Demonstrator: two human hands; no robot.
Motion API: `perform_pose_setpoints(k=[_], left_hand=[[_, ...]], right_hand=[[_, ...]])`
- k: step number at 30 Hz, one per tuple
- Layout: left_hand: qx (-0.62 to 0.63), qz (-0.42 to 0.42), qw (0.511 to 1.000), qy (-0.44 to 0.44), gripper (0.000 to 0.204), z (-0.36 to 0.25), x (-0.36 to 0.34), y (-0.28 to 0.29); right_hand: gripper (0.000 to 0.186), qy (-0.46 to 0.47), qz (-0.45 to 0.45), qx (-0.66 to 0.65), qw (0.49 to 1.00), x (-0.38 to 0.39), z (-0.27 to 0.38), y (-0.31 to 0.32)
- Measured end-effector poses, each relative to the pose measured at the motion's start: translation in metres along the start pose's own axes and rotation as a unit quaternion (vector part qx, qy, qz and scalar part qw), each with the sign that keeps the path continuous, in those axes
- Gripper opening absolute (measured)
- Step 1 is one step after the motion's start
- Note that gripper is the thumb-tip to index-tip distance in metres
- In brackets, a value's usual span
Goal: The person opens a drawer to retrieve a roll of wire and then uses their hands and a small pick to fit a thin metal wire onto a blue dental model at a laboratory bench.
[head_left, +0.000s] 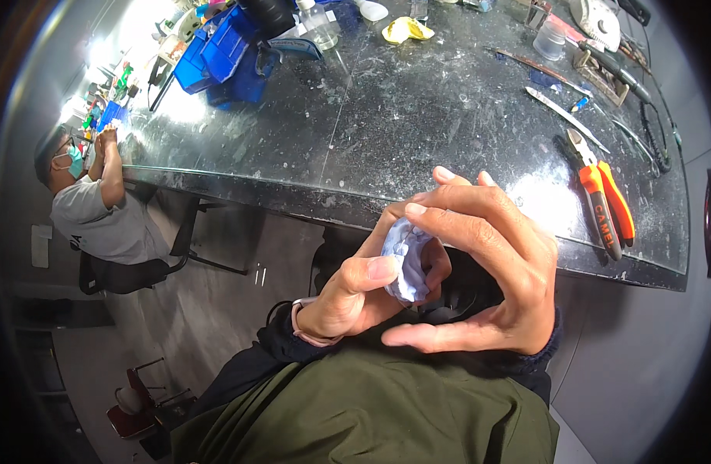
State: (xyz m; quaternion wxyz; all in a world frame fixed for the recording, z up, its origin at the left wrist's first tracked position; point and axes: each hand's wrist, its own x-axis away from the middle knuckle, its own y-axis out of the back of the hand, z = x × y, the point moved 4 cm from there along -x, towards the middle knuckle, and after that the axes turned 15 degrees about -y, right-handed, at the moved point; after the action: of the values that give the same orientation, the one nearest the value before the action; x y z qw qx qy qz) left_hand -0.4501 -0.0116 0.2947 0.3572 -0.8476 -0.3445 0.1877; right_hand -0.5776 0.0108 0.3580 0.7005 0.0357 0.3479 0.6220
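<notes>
From my remote feed, I see a dark surface [425, 116] stretching ahead. Of 2 hands, the right hand [518, 271] arches open, thumb apart from its fingers; the left hand [348, 298] is closed in a grip. Orange-handled pliers [601, 209] lie at right. The left thumb and fingers hold 1 lumpy pale-blue piece [406, 263], near the surface's front edge.

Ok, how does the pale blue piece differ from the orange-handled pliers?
The pale blue piece is held in the left hand; the pliers lie on the bench. The piece is compact and lumpy, the pliers long and slim. The piece is all pale; the pliers have orange and black handles.
</notes>
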Motion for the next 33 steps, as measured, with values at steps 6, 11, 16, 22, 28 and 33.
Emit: perform_pose_setpoints(k=[6,11,16,22,28,33], left_hand=[[-0.052,-0.023,0.998,0.007,0.072,-0.005,0.002,-0.006],[-0.014,-0.077,0.997,-0.007,0.058,-0.001,0.006,-0.002],[0.036,-0.042,0.998,-0.03,0.058,0.001,0.007,0.0],[0.076,-0.055,0.995,-0.031,0.06,0.004,0.01,0.002],[-0.001,-0.095,0.995,-0.002,0.061,0.002,0.008,-0.002],[-0.01,-0.102,0.995,0.0,0.06,0.004,0.007,0.0]], right_hand=[[0.048,0.038,-0.057,-0.007,0.998,0.003,0.0,-0.011],[0.044,0.02,-0.062,-0.051,0.997,0.004,-0.004,-0.015],[0.043,0.014,-0.052,-0.055,0.997,0.007,-0.003,-0.013],[0.042,-0.011,-0.04,-0.042,0.998,0.008,-0.002,-0.012],[0.041,-0.022,-0.01,-0.001,1.0,0.007,-0.001,-0.01],[0.041,-0.01,-0.011,-0.011,1.0,0.006,-0.002,-0.009]])
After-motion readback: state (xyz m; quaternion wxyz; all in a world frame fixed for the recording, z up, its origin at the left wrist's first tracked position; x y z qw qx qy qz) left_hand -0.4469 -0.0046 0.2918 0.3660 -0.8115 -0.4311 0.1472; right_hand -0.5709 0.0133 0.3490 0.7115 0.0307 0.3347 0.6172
